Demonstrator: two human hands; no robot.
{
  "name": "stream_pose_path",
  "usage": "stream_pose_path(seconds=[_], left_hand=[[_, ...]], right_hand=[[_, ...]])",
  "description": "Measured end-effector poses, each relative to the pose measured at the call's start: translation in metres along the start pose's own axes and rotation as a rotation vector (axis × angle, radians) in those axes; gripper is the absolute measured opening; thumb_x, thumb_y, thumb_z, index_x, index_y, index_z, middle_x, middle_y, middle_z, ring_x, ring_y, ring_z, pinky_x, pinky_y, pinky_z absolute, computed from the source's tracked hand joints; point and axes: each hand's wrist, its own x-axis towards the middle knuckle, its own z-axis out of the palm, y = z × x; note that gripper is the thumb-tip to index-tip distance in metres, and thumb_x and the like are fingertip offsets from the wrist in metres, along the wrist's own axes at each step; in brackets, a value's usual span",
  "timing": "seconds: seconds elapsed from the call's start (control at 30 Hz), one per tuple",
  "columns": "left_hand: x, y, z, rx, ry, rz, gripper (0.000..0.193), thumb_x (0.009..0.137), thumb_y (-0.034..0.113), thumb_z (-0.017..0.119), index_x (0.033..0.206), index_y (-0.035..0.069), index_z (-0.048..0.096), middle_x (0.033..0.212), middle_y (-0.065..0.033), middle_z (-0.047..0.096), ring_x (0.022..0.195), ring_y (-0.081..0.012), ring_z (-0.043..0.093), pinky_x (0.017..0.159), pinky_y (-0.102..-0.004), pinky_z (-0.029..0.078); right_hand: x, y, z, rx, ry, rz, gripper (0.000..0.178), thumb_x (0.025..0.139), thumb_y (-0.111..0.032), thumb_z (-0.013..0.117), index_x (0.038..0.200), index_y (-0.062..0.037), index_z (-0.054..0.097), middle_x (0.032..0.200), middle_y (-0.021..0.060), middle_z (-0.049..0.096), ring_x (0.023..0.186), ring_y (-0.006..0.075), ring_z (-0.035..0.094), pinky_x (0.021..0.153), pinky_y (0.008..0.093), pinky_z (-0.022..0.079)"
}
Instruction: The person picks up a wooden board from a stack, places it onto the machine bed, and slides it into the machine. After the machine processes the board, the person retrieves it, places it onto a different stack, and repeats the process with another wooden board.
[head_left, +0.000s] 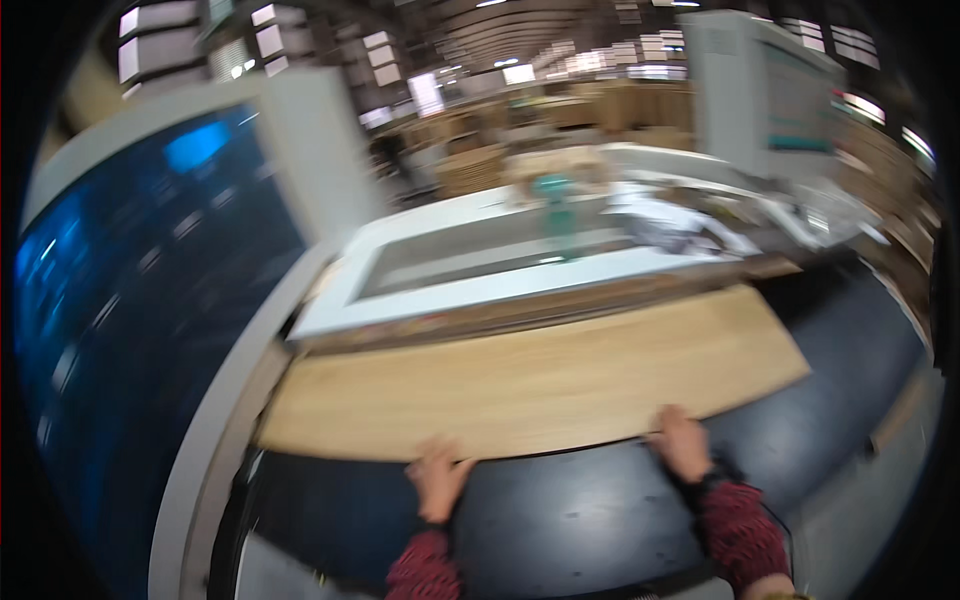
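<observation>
A long, light-coloured wooden board [530,385] lies flat on a black machine table [575,515]. My left hand [440,482] is at the board's near edge left of its middle, with fingers reaching onto the rim and the thumb held apart. Farther right, my right hand [682,443] touches the same near edge with its fingertips. Neither hand is wrapped round the board. Both forearms wear dark red patterned sleeves [742,535], and dark bands circle the wrists. Motion blur softens the fingers.
Along the board's far side runs a white-framed machine bed [480,300] bearing a green bottle [556,215] and crumpled white plastic [675,222]. A large machine housing with a dark blue panel [150,300] rises at left. A pale cabinet [745,95] stands at back right.
</observation>
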Motion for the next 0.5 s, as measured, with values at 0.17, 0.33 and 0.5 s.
stream_pose_path(seconds=[0.17,0.33,0.5], left_hand=[[-0.055,0.102,-0.051,-0.377,-0.136,0.2,0.04,0.084,0.02,0.055,0.115,-0.005,0.05,0.122,-0.025,0.045,0.114,-0.0379,0.041,0.098,-0.0404,0.03],[-0.158,0.309,-0.072,-0.782,-0.381,0.441,0.034,0.086,0.012,0.051,0.113,-0.008,0.05,0.113,-0.0214,0.054,0.104,-0.031,0.051,0.092,-0.0355,0.037],[-0.26,0.448,-0.052,-1.063,-0.926,0.459,0.029,0.087,0.007,0.05,0.113,-0.006,0.052,0.108,-0.0158,0.058,0.099,-0.0214,0.054,0.086,-0.03,0.04]], right_hand=[[-0.087,0.0,0.008,0.506,-0.07,-0.594,0.025,0.085,-0.026,0.049,0.089,-0.0034,0.057,0.094,0.015,0.058,0.085,0.0291,0.056,0.071,0.0365,0.047],[-0.232,0.072,-0.091,0.731,0.039,-0.469,0.022,0.086,-0.023,0.052,0.087,-0.0006,0.056,0.085,0.0164,0.056,0.086,0.0356,0.052,0.075,0.0424,0.044],[-0.369,0.149,-0.158,0.588,-0.161,0.068,0.026,0.087,-0.026,0.048,0.089,-0.0032,0.059,0.083,0.0138,0.061,0.078,0.0304,0.059,0.064,0.0384,0.047]])
